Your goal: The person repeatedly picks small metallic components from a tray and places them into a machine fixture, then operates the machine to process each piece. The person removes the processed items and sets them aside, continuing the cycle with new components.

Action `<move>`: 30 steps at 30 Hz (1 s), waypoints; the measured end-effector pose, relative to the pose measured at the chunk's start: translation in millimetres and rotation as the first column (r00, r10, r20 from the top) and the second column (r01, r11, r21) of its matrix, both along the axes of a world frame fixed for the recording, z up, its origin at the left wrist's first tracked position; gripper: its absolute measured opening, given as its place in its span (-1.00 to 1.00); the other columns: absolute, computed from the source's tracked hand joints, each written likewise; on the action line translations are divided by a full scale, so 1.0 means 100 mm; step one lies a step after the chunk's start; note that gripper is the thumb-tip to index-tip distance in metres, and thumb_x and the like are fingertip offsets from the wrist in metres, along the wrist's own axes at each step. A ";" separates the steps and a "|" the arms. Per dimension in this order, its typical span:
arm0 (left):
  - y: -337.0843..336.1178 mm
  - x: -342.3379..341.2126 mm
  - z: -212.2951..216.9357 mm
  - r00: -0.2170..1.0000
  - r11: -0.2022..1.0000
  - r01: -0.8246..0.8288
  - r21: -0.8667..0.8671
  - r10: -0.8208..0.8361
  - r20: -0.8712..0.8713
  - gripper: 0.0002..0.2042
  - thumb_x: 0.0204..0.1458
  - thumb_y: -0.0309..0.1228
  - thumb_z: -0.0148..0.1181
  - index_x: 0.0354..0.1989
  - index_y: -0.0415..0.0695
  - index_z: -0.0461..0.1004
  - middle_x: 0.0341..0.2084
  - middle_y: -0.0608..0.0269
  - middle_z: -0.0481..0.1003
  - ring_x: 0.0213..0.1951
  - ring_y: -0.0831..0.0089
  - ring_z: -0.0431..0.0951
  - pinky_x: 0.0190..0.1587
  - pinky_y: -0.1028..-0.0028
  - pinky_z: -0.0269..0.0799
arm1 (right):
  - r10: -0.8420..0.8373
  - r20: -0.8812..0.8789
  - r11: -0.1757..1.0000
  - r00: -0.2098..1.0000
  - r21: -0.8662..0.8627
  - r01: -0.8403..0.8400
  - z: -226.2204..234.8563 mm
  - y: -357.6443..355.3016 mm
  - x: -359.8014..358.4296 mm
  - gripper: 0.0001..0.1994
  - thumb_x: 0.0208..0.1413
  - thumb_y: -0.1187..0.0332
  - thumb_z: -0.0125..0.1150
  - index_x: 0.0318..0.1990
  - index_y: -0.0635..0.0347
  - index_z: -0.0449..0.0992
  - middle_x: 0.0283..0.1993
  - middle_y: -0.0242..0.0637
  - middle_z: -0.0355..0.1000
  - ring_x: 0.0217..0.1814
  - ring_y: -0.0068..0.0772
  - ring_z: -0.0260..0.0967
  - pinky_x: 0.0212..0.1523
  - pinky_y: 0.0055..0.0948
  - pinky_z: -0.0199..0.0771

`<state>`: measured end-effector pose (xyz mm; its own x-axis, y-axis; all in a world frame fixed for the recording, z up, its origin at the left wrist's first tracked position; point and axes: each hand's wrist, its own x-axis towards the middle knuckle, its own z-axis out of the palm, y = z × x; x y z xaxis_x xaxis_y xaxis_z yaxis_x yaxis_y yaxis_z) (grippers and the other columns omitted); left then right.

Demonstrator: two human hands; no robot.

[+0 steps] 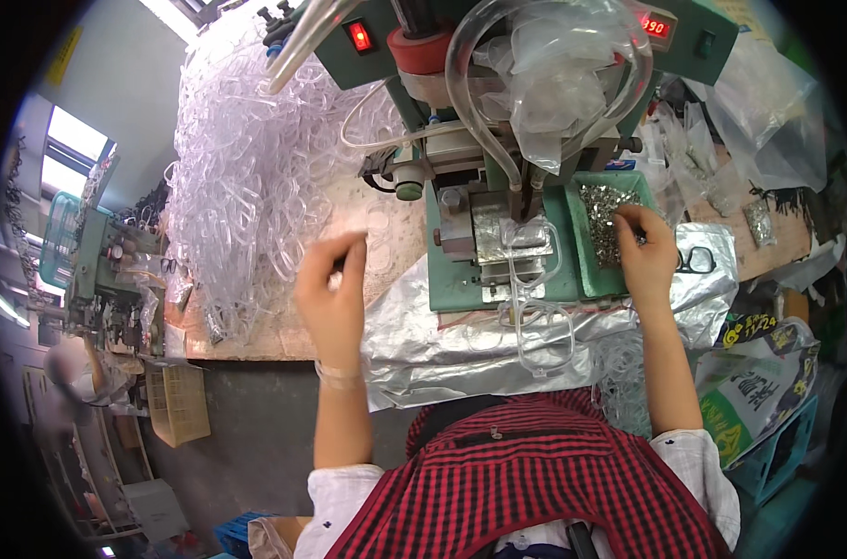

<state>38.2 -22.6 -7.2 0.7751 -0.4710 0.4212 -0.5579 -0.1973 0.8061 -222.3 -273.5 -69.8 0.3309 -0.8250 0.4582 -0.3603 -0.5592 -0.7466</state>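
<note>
Right hand [645, 256], fingers narrowly curled, placed at metal parts [595, 207] in green tray [602, 283]; left hand [332, 293], loosely curled, contents undiscernible, held near counter [246, 341].

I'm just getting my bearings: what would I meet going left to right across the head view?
Yellowish crate, left hand, clear eyeglass frame between the hands, right hand, black eyeglass frame.
</note>
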 end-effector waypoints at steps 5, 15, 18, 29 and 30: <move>-0.29 0.89 -0.99 0.954 0.904 -0.205 0.375 0.098 0.284 -0.65 0.00 -0.12 0.42 -0.18 -0.12 0.62 -0.29 0.10 0.50 -0.25 0.17 0.54 -0.23 0.33 0.46 | 0.094 0.004 0.994 0.996 -0.051 -0.093 0.08 0.11 0.27 -0.87 0.05 0.51 0.30 -0.22 0.26 0.62 -0.28 -0.20 0.58 -0.22 -0.28 0.53 -0.15 -0.39 0.48; -0.35 1.04 -1.21 0.994 0.949 -0.036 0.312 0.000 0.112 -0.85 0.25 -0.37 0.03 -0.25 -0.18 0.43 -0.57 0.05 0.50 -0.50 0.05 0.52 -0.39 0.16 0.40 | 0.057 0.143 0.958 0.988 0.270 -0.094 0.15 0.26 -0.42 -0.87 0.03 0.55 0.33 -0.24 0.28 0.65 -0.27 -0.31 0.59 -0.23 -0.53 0.49 -0.10 -0.51 0.46; -0.53 1.40 -1.27 0.991 0.971 0.070 0.227 -0.042 -0.125 -0.83 0.26 -0.35 0.00 -0.20 -0.18 0.45 -0.55 0.05 0.51 -0.47 0.16 0.54 -0.38 0.22 0.39 | 0.354 0.230 0.866 0.906 0.284 -0.410 0.59 0.41 0.02 -0.87 0.01 0.59 0.33 -0.24 0.32 0.65 -0.23 -0.28 0.60 -0.17 -0.50 0.51 -0.08 -0.52 0.46; -0.16 0.65 -1.01 0.993 0.992 0.043 0.116 -0.030 -0.113 -0.75 0.33 -0.34 0.00 -0.02 -0.18 0.55 -0.42 0.17 0.54 -0.40 0.26 0.55 -0.29 0.35 0.49 | 0.356 0.397 0.831 0.846 0.280 -0.481 0.66 0.55 0.71 -0.57 -0.03 0.50 0.33 0.05 0.36 0.44 -0.25 -0.28 0.55 -0.20 -0.51 0.50 -0.03 -0.50 0.45; -0.19 0.41 -0.65 0.955 0.995 0.018 -0.095 -0.045 -0.292 -0.77 0.36 -0.37 -0.03 -0.01 -0.18 0.53 -0.41 0.25 0.50 -0.42 0.36 0.51 -0.30 0.45 0.50 | 0.363 0.441 0.817 0.821 0.274 -0.508 0.63 0.52 0.73 -0.56 -0.03 0.51 0.34 0.06 0.36 0.44 -0.25 -0.29 0.55 -0.18 -0.52 0.49 -0.04 -0.51 0.45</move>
